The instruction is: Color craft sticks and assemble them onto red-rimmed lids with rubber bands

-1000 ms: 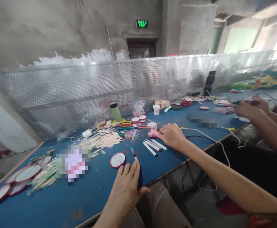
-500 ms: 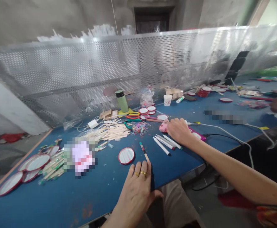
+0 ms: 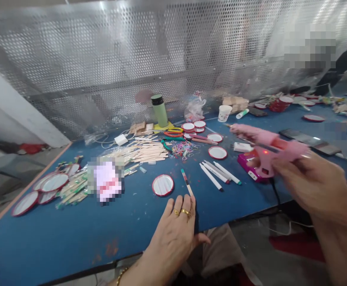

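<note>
Right hand [image 3: 313,178] here, and the gun [image 3: 258,137] is gripped in it, raised over the bench [image 3: 128,234]; under the flat left hand [image 3: 176,230], the stick [image 3: 189,186] is apparently pinned near the front edge. Colour bands [image 3: 184,175] are done at its far end, bare wood is left nearer the fingers.

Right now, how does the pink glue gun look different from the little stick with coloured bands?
The pink glue gun is bigger and chunkier; the stick is thin. The glue gun is pink with a glowing red light; the stick is pale wood with coloured bands. The glue gun is up in the right grip; the stick lies on the blue table, one end at the left grip. Both show some red.
</note>
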The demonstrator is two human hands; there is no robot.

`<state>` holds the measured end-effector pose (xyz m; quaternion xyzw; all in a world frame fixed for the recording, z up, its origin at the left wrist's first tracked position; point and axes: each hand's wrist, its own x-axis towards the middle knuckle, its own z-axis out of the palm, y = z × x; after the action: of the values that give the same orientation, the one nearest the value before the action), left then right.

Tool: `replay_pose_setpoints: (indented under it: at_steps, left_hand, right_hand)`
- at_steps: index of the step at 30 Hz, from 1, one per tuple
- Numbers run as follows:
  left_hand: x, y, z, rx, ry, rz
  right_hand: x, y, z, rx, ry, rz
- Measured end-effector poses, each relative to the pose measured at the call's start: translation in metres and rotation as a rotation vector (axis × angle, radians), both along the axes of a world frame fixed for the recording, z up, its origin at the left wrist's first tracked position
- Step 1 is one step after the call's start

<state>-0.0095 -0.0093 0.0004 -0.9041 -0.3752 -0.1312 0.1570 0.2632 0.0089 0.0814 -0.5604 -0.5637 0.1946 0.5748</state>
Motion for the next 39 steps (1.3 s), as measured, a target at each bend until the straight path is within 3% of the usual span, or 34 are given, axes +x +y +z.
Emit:
replay_pose_setpoints:
  at_steps: [4,6,8,13,16,22,29,39]
  left_hand:
    - [0.0,0.0,0.001,0.006,0.007,0.009]
    - [0.0,0.0,0.002,0.005,0.013,0.006]
    - [0.0,0.0,0.003,0.002,0.027,-0.006]
    - [-0.002,0.001,0.006,0.009,0.063,-0.026]
    - [-0.002,0.0,0.007,-0.029,0.075,-0.02]
    - [-0.002,-0.001,0.008,-0.095,0.065,-0.003]
    - [-0.002,-0.001,0.012,-0.077,0.059,0.005]
    - [-0.005,0.0,0.015,-0.147,0.073,-0.002]
  right_hand:
    - [-0.013,-0.005,-0.016,0.038,0.397,0.149]
    - [-0.022,-0.002,-0.021,-0.039,0.566,0.226]
    - [-0.029,0.001,-0.025,-0.149,0.595,0.27]
    - [-0.029,0.001,-0.042,-0.424,0.265,0.267]
    - [-0.025,-0.002,-0.048,-0.464,0.128,0.286]
    - [-0.024,-0.007,-0.041,-0.488,-0.085,0.328]
    - [-0.021,-0.007,-0.052,-0.52,-0.138,0.352]
    - [-0.028,-0.001,-0.044,-0.505,-0.181,0.401]
